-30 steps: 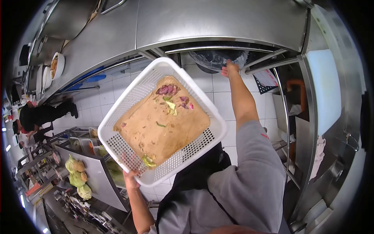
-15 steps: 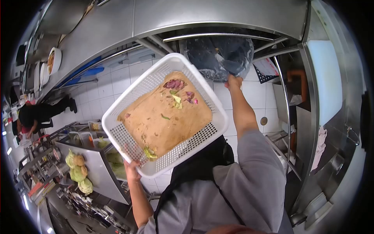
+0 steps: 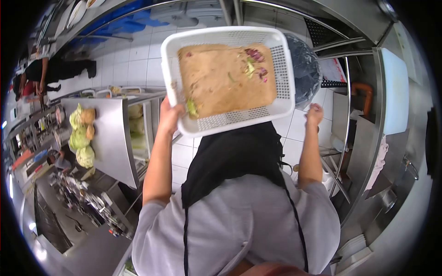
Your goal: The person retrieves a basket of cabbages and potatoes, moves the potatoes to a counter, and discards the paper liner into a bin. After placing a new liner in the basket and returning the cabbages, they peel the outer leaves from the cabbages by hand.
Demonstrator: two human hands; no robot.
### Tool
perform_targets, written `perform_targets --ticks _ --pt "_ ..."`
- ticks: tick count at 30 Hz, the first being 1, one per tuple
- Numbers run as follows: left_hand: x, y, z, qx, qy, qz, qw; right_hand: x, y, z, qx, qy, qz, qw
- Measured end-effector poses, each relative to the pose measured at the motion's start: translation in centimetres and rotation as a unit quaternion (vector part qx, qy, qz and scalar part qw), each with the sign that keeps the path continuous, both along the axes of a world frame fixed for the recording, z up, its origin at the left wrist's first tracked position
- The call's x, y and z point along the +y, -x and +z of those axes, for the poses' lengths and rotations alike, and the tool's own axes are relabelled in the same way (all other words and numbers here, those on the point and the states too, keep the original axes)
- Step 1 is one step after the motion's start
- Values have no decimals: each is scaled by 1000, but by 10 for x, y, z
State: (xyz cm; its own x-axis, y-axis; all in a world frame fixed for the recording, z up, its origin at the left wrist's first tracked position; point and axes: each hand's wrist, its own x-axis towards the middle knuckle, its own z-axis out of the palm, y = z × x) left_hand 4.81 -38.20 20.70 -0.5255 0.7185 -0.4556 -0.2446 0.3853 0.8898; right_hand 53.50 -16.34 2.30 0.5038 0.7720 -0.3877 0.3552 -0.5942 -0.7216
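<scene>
A white perforated plastic basket (image 3: 230, 120) is lifted in front of my body. Brown paper or cardboard (image 3: 216, 85) lines its bottom. On the liner lie purple leaf scraps (image 3: 254, 55), pieces of yellow-green leaf (image 3: 192, 108) and small crumbs. My left hand (image 3: 170, 115) grips the basket's rim at its lower left corner. My right hand (image 3: 315, 114) hangs just below the bin, apart from the basket, fingers curled in and nothing visible in them. A bin lined with a dark plastic bag (image 3: 305, 69) stands on the floor, partly hidden behind the basket.
Several pale green cabbages (image 3: 80, 135) sit on a steel table (image 3: 110, 138) at my left. Another person (image 3: 43, 71) in dark clothes stands at far left. A steel counter (image 3: 386, 193) with a hanging pink cloth (image 3: 378, 161) lies on the right. White tiles (image 3: 184, 154) cover the floor.
My right hand has come away from the bin and drawn back toward me. The basket has turned nearer level and shifted up and right in view, still in my left hand. My view has turned left.
</scene>
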Motion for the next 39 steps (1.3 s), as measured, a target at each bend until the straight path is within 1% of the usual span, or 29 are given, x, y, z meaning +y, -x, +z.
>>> perform_targets --ticks 1,2,3,4,6,8,9,11,13,16,17,18,19,20,21,23,24,25,26,27,28,30,31,34,35,36,38,39 --pt "6 -4 6 -5 -26 -9 1000 -3 -4 10 -38 -101 57 992" --pt "9 -6 7 4 -18 -21 1000 -5 -4 30 -77 -202 110 970" --pt "12 -10 10 12 -13 -23 1000 -8 1 45 -27 -225 157 961" --pt "16 -9 19 16 -12 -28 999 -12 27 78 18 -250 201 947" --pt "23 -14 19 24 -26 -43 998 -20 74 113 60 -211 313 924" --pt "28 -23 25 26 -43 -47 998 -30 130 136 86 -150 410 895" --pt "29 -29 31 26 -48 -40 998 -33 154 140 57 -160 462 870" --pt "27 -34 49 29 -54 -27 998 -30 196 152 42 -147 571 807" --pt "32 -51 63 34 -51 -21 998 -14 219 146 -6 -97 582 808" --pt "35 -66 66 57 -93 -21 994 -9 231 154 33 -66 559 826" --pt "35 -69 59 261 -28 -26 965 -13 240 160 83 -61 589 801" --pt "39 -75 58 266 -19 -33 963 -16 246 167 134 -55 612 777" --pt "44 -85 59 278 -19 -10 960 -15 247 174 183 -51 629 754" --pt "52 -96 59 290 -23 11 957 -18 251 185 216 -19 629 746" --pt "57 -106 64 277 -14 30 960 -25 259 194 247 13 627 739" --pt "70 -130 77 247 7 68 967 -29 282 173 306 -20 625 718" --pt "77 -138 82 235 2 38 971 -34 284 182 406 13 599 690" --pt "81 -139 87 221 -3 9 975 -35 289 188 419 -3 594 686" --pt "86 -146 91 207 -7 -23 978 -34 288 200 444 77 561 695" --pt "91 -157 92 222 6 -14 975 -29 277 210 513 137 529 662" --pt "95 -168 96 286 26 -9 958 -24 265 232 576 195 492 623" --pt "101 -190 108 407 63 4 911 -15 259 237 632 210 465 583" --pt "109 -203 122 436 103 -25 894 -9 256 241 658 214 453 562" --pt "118 -210 114 540 116 -91 828 13 237 251 611 173 527 565" --pt "123 -215 119 548 125 -127 818 22 231 250 649 213 487 545" --pt "128 -225 129 542 112 -140 821 30 221 250 665 209 476 536" --pt "139 -248 151 527 83 -162 830 40 188 263 689 201 421 554" --pt "140 -251 145 550 43 -190 812 49 176 253 698 178 427 547"
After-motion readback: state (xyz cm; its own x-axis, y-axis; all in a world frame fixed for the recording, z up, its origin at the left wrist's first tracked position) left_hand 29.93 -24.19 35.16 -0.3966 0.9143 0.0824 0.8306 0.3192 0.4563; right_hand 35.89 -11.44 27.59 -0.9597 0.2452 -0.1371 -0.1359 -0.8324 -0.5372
